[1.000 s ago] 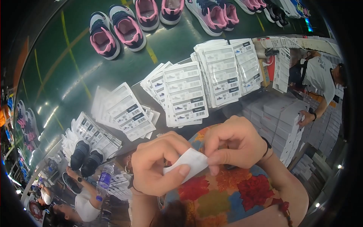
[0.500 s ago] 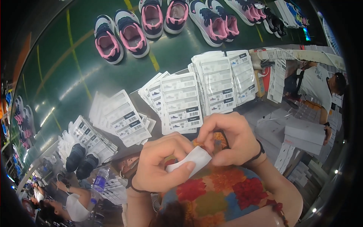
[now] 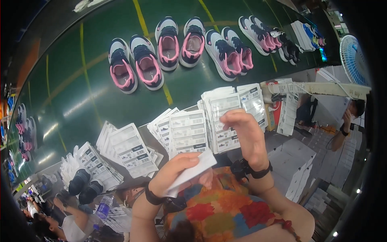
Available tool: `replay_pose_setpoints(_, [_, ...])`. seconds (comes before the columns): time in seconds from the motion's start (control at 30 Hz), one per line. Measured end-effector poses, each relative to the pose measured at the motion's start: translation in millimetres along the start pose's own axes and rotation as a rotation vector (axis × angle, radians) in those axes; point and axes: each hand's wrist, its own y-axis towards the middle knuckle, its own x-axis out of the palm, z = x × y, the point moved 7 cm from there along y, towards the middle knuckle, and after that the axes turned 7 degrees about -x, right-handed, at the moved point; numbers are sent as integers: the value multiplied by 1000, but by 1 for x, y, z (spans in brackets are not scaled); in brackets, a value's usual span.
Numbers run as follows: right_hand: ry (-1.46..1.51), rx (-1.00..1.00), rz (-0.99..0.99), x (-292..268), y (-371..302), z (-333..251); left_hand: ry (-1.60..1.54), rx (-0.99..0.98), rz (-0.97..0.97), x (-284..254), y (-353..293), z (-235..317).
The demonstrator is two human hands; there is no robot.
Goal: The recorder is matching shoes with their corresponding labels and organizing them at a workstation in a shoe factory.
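My left hand (image 3: 171,175) grips a white folded piece of paper or label strip (image 3: 196,170) in front of my body, thumb on top. Raised to the right of it, my right hand (image 3: 249,139) has loosely bent fingers and nothing visible in it. It appears in front of a thick stack of label sheets (image 3: 219,103), hiding part of it. Just beyond my left hand lies another stack of label sheets (image 3: 187,129), printed with small shoe pictures and barcodes.
More label sheets (image 3: 131,147) fan out at left, beside a pile with two dark shoes (image 3: 79,181). Navy-and-pink sneakers (image 3: 151,70) stand on the green conveyor belt (image 3: 109,105). A white rail (image 3: 318,89), a blue fan (image 3: 354,58) and a co-worker (image 3: 342,125) are at right.
My right hand has come away from the white paper and risen over the label stacks. The left hand keeps the paper. The view has tilted, so the belt appears lower.
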Motion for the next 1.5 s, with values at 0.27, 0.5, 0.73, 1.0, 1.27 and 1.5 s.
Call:
replay_pose_setpoints(0.27, [-114, 56, -187, 4, 39, 9, -421, -223, -363, 6, 48, 5])
replay_pose_setpoints(0.5, [-228, -216, 74, -102, 76, 49, 388, -43, 155, -56, 88, 34])
replay_pose_setpoints(0.73, [-395, 14, 648, -369, 118, 166, 1932, 441, 1662, -176, 76, 186])
replay_pose_setpoints(1.0, [-1369, -67, 788, -281, 143, 141, 2190, 625, 1623, -213, -16, 230])
replay_pose_setpoints(1.27, [-1384, -52, -306, -57, 210, 217, 1874, 481, 1912, -248, -187, 212])
replay_pose_setpoints(1.5, [-1432, 300, -386, -55, 239, 258, 1121, 460, 1804, -237, -227, 38])
